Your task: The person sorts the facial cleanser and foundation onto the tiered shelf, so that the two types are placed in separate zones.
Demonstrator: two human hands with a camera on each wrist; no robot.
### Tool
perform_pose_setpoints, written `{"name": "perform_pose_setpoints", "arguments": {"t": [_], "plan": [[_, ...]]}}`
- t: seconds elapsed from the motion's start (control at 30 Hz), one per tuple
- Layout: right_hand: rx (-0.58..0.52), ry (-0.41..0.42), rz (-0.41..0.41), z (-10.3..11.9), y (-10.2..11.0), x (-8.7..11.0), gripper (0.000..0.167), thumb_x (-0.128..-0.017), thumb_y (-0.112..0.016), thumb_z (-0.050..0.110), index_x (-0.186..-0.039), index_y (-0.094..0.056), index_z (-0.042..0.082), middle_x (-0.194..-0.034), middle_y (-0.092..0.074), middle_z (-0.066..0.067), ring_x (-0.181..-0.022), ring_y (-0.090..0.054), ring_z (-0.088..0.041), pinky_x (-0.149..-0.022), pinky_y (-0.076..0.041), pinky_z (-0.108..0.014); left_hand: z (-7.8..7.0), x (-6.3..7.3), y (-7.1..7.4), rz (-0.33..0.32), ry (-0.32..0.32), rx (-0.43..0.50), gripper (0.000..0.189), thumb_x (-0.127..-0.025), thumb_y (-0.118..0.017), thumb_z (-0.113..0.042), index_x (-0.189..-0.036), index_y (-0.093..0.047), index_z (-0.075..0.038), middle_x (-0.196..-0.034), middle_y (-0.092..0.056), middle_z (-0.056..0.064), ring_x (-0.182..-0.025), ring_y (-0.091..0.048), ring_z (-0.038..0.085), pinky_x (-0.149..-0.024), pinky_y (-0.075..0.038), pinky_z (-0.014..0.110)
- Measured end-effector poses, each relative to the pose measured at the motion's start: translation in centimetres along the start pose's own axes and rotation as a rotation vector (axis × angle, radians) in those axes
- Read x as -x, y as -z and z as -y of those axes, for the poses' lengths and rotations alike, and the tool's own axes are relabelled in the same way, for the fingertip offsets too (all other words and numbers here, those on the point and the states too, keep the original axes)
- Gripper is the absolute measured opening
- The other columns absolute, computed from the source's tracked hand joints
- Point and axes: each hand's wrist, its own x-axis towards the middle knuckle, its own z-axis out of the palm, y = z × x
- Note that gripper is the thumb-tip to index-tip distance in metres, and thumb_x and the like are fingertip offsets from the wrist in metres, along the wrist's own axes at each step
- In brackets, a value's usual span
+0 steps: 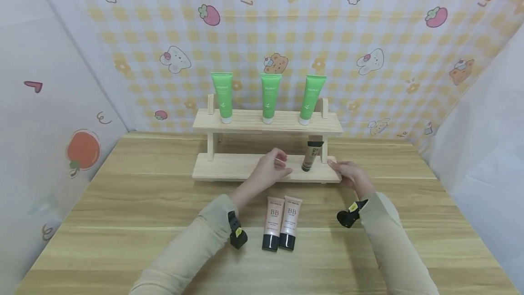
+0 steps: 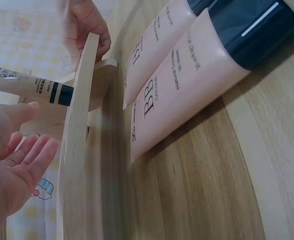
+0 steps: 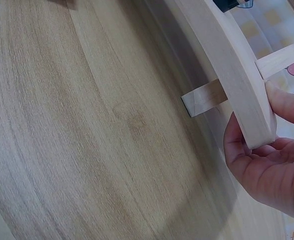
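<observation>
On the right part of the lower shelf of a two-tier wooden rack (image 1: 229, 167) stands a small beige tube (image 1: 311, 156) with dark ends. My left hand (image 1: 270, 167) is over that shelf just left of the tube, fingers loosely bent and holding nothing; the left wrist view shows a gap between hand and tube. My right hand (image 1: 350, 174) grips the right end of the lower shelf board (image 3: 251, 110), thumb on top and fingers curled beneath. Two pink BB cream tubes (image 1: 273, 222) with black caps lie side by side on the table before the rack.
Three green tubes (image 1: 268, 99) stand spaced along the upper shelf (image 1: 245, 119). Behind the rack hangs a yellow checked cloth (image 1: 245, 35) with cartoon prints. White sheets (image 1: 49, 104) border the wood-grain table (image 1: 143, 213) on the left and right.
</observation>
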Motion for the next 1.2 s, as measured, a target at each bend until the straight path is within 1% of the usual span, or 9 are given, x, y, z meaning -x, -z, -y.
{"name": "perform_pose_setpoints", "arguments": {"t": [0.23, 0.47, 0.67, 0.87, 1.2], "plan": [[0.001, 0.001, 0.004, 0.0, 0.1, -0.1, 0.069, -0.097, -0.036, 0.033, -0.141, -0.005, -0.01, -0.146, -0.019, -0.029, -0.135, -0.026, -0.035, -0.112, -0.027, -0.042, 0.4, 0.5, 0.7, -0.01, 0.005, -0.001, 0.043, -0.081, -0.068, -0.017, -0.117, -0.049, -0.004, -0.114, -0.058, 0.01, -0.104, -0.059, 0.021, -0.083, -0.053, 0.026], [0.007, -0.002, 0.017, 0.1, 0.2, 0.0, 0.071, -0.097, -0.036, 0.034, -0.141, -0.002, -0.01, -0.147, -0.016, -0.029, -0.137, -0.022, -0.036, -0.113, -0.025, -0.042, 0.9, 0.9, 1.6, -0.038, 0.013, -0.018, 0.041, -0.081, -0.069, -0.017, -0.115, -0.05, -0.005, -0.113, -0.058, 0.008, -0.102, -0.06, 0.021, -0.082, -0.054, 0.025], [0.005, 0.0, 0.012, -0.1, 0.1, -0.3, 0.069, -0.097, -0.035, 0.034, -0.141, -0.005, -0.011, -0.146, -0.018, -0.03, -0.134, -0.027, -0.034, -0.112, -0.027, -0.042, 1.4, 1.5, 2.2, -0.049, 0.03, -0.031, 0.041, -0.08, -0.069, -0.018, -0.114, -0.05, -0.006, -0.111, -0.059, 0.008, -0.102, -0.061, 0.021, -0.083, -0.053, 0.028], [0.0, -0.008, 0.02, -0.1, 0.1, -0.2, 0.07, -0.097, -0.035, 0.033, -0.141, -0.003, -0.011, -0.146, -0.016, -0.031, -0.136, -0.022, -0.037, -0.112, -0.026, -0.043, 1.8, 2.0, 2.6, -0.053, 0.047, -0.043, 0.04, -0.079, -0.07, -0.02, -0.113, -0.052, -0.007, -0.108, -0.06, 0.007, -0.099, -0.061, 0.019, -0.083, -0.053, 0.028], [-0.014, -0.018, 0.025, 0.1, 0.0, 0.0, 0.07, -0.097, -0.034, 0.034, -0.141, -0.001, -0.01, -0.147, -0.014, -0.03, -0.137, -0.02, -0.037, -0.113, -0.024, -0.043, 2.0, 2.9, 3.3, -0.057, 0.039, -0.046, 0.04, -0.078, -0.071, -0.019, -0.111, -0.052, -0.006, -0.107, -0.061, 0.007, -0.098, -0.062, 0.019, -0.082, -0.054, 0.028]]}}
